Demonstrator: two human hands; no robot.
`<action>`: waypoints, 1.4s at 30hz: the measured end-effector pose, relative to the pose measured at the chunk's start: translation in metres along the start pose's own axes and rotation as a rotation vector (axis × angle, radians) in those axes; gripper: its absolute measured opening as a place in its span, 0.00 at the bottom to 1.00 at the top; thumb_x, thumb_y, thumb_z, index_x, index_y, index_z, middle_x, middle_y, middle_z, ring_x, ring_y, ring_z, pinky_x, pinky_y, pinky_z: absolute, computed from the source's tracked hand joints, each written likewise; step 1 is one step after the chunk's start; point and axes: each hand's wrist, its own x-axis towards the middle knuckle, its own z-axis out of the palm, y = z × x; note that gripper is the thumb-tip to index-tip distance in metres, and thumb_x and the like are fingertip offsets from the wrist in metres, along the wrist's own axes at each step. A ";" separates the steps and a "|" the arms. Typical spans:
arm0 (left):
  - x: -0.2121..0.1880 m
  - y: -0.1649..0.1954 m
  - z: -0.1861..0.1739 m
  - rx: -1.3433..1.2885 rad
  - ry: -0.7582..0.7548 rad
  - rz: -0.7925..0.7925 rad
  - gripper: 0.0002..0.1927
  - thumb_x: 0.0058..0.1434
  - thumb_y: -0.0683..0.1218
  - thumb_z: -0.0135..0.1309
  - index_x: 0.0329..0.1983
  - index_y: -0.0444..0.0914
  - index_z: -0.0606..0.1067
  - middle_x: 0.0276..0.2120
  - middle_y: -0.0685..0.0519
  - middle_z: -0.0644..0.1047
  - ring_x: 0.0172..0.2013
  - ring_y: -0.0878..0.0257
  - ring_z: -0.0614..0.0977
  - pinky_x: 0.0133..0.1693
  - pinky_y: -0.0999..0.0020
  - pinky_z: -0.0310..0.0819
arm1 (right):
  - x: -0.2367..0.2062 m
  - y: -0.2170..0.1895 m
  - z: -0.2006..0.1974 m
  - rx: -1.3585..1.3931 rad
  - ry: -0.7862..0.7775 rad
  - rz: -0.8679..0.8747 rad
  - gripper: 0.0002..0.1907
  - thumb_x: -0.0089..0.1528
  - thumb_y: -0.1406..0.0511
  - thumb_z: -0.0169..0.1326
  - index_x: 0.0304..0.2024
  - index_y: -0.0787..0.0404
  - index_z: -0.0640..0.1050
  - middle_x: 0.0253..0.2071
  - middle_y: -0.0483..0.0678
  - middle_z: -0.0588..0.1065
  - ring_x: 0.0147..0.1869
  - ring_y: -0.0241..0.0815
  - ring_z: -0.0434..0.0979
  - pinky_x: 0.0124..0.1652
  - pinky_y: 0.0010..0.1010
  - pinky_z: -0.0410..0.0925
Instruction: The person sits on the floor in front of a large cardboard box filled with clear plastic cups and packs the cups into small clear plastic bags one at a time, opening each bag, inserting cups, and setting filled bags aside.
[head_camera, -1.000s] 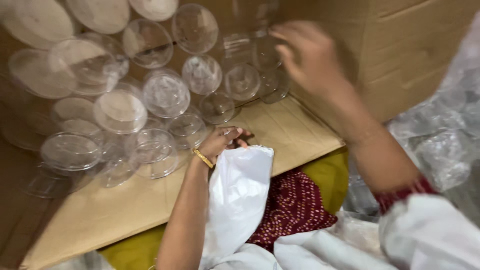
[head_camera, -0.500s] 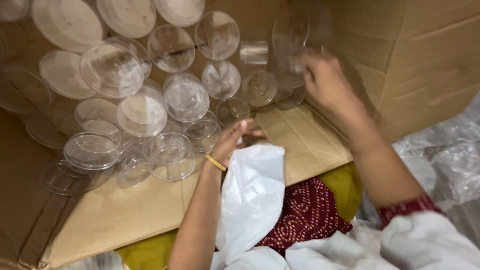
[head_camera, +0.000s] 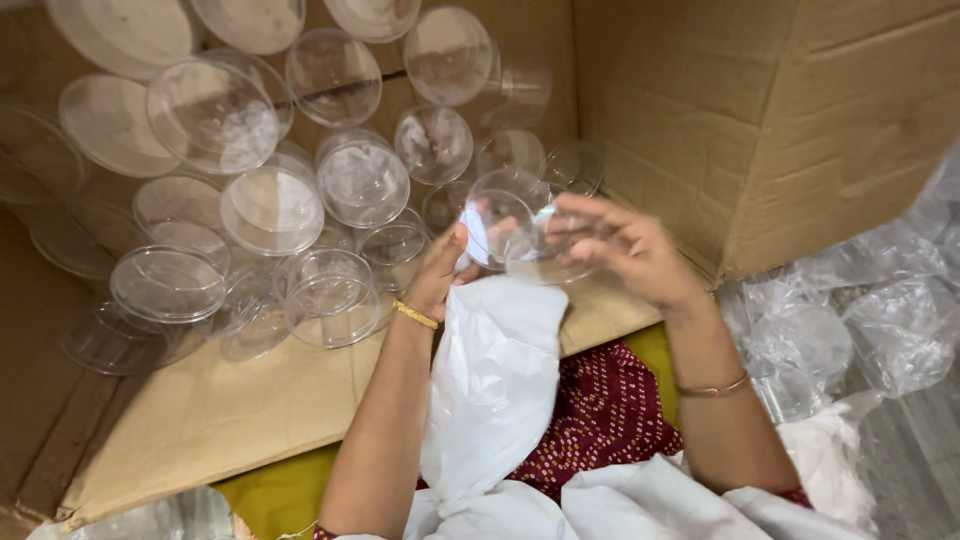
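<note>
My left hand (head_camera: 442, 268) grips the top edge of a white plastic bag (head_camera: 492, 385) that hangs down over my lap. My right hand (head_camera: 620, 248) holds a clear plastic container (head_camera: 505, 222) just above the bag's mouth, right beside my left thumb. Behind both hands, a large pile of clear plastic cups and round lids (head_camera: 270, 205) fills an open cardboard box (head_camera: 760, 120).
The box's front flap (head_camera: 230, 410) lies flat toward me. Crumpled clear plastic wrapping (head_camera: 860, 330) lies at the right, beside the box wall. A red dotted cloth (head_camera: 600, 420) and white fabric (head_camera: 640, 505) cover my lap.
My right hand came down from the back of the box with a clear container and now holds it at the bag's mouth. My left hand stayed on the bag.
</note>
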 end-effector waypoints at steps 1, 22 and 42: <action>0.002 0.000 -0.002 0.036 0.034 0.030 0.45 0.66 0.62 0.55 0.78 0.41 0.52 0.66 0.43 0.72 0.22 0.79 0.62 0.25 0.86 0.59 | 0.000 0.005 0.000 0.133 0.104 -0.002 0.27 0.65 0.70 0.55 0.67 0.53 0.72 0.61 0.57 0.74 0.62 0.48 0.77 0.56 0.38 0.75; 0.001 -0.008 0.015 0.251 0.089 0.163 0.46 0.65 0.49 0.61 0.79 0.39 0.50 0.73 0.46 0.62 0.71 0.59 0.66 0.65 0.67 0.63 | 0.029 -0.002 0.044 -0.786 0.160 -0.114 0.57 0.50 0.58 0.73 0.75 0.49 0.55 0.67 0.60 0.59 0.73 0.60 0.61 0.68 0.47 0.62; 0.003 -0.015 0.020 0.320 0.131 0.227 0.40 0.67 0.47 0.57 0.77 0.33 0.53 0.77 0.48 0.56 0.72 0.56 0.65 0.68 0.63 0.60 | 0.025 -0.002 0.045 -0.782 0.076 0.078 0.54 0.47 0.58 0.72 0.73 0.44 0.59 0.68 0.56 0.60 0.66 0.56 0.69 0.63 0.43 0.68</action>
